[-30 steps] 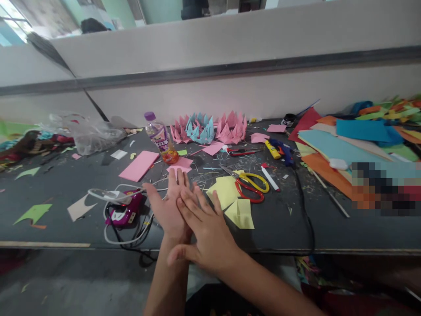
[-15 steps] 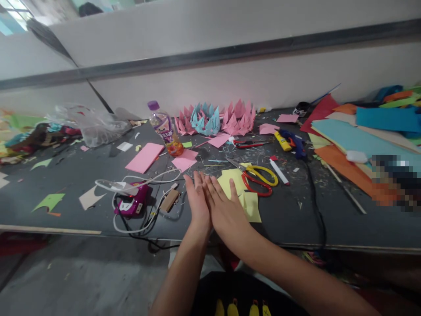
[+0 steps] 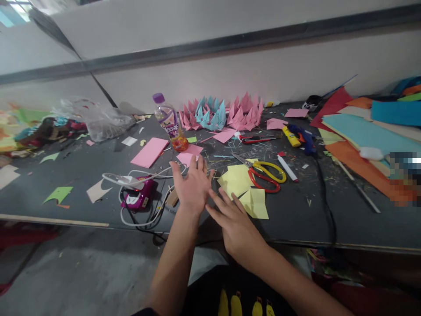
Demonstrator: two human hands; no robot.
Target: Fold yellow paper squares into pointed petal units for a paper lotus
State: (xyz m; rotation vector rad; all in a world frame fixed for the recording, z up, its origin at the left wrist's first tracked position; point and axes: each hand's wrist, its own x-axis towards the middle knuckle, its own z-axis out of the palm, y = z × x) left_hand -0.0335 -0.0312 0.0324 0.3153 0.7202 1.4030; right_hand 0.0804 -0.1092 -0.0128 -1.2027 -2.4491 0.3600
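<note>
My left hand [image 3: 194, 186] is spread with the fingers apart and holds nothing, above the table's front part near a small brown block [image 3: 172, 197]. My right hand [image 3: 235, 221] is also open and empty, its fingertips close to the left wrist. To its right lie yellow paper sheets [image 3: 258, 202], with red-and-yellow-handled scissors [image 3: 268, 175] resting partly on them. Behind the hands are a pink sheet [image 3: 190, 153] and a bottle with a purple cap [image 3: 170, 125]. Pink and blue folded paper flowers [image 3: 210, 114] stand by the wall.
At left are a purple power adapter [image 3: 140, 197] with cables and a plastic bag [image 3: 105, 123]. At right lie a glue gun [image 3: 306, 139], a white marker [image 3: 287, 167] and stacked coloured paper [image 3: 355, 136]. A black cord [image 3: 324, 193] crosses the table's front edge [image 3: 368, 248].
My hands, pressed together before, have come apart. The left fingers have spread, and the right hand has slid down toward the left wrist. The view has shifted slightly.
</note>
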